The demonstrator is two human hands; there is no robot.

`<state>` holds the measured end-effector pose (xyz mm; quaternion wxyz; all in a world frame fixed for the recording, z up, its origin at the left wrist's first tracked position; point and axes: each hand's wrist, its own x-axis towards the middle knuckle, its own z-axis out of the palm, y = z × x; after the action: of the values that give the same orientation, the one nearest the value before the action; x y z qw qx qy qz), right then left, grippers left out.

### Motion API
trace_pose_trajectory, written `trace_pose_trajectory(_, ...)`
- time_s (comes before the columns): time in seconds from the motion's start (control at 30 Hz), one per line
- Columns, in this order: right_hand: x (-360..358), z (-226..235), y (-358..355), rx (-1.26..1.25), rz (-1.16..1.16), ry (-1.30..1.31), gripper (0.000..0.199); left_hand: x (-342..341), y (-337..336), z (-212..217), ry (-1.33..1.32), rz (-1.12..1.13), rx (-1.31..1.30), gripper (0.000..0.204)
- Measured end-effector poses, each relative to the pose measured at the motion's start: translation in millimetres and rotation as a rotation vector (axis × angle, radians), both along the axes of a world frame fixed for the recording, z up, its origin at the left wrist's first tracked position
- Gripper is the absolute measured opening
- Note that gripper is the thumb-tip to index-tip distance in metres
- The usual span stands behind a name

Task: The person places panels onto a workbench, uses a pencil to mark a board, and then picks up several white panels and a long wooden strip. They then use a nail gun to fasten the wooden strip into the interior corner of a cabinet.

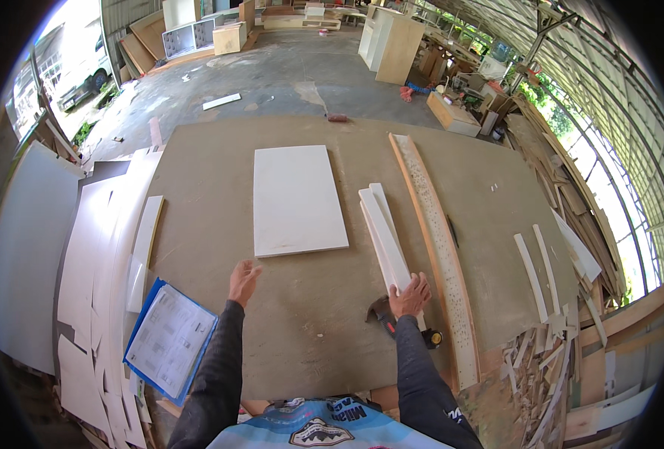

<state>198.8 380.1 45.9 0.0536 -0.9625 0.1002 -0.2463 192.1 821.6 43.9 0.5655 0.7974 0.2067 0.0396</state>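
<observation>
While the left hand (245, 282) hangs half-curled, seemingly empty, by the near edge of the white panel (300, 200), the right hand (411, 296) — partly spread, grip unclear — covers the white strips (386, 238) right of that panel; presumably to keep them bunched

White rectangular panel (300, 200) flat on brown worktop (309, 322); narrow white strips (383, 233) overlapping lengthwise to its right, slightly splayed.

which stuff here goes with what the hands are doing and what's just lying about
Seemingly in use:
white strips, under the right hand
white panel, near the left hand

Lying about, apparently:
printed papers
long speckled board
thin strips at right
</observation>
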Motion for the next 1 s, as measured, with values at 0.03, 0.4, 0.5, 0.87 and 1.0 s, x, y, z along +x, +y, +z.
trace_pose_trajectory(0.03,5.3,3.6,2.0,0.025,0.051,0.021,0.063,23.0,-5.3,-6.0,0.012,-0.021,0.108,0.052)
trace_pose_trajectory(0.4,132.9,-24.9,125.3,0.761,0.342,0.496,0.077,94.9,-18.4,-42.6,0.227,0.025,0.146,0.085)
trace_pose_trajectory(0.5,126.3,-30.1,133.5,0.458,0.344,0.540,0.073,84.1,-26.8,-27.7,0.271,-0.088,0.240,0.083)
trace_pose_trajectory(0.87,25.0,-8.6,129.8,0.491,0.360,0.575,0.058,-24.0,-29.0,-47.4,0.201,0.210,0.248,0.076)
trace_pose_trajectory(1.0,-39.2,-12.4,126.1,0.449,0.345,0.619,0.050,-114.1,-33.3,-49.1,0.175,0.331,0.188,0.071)
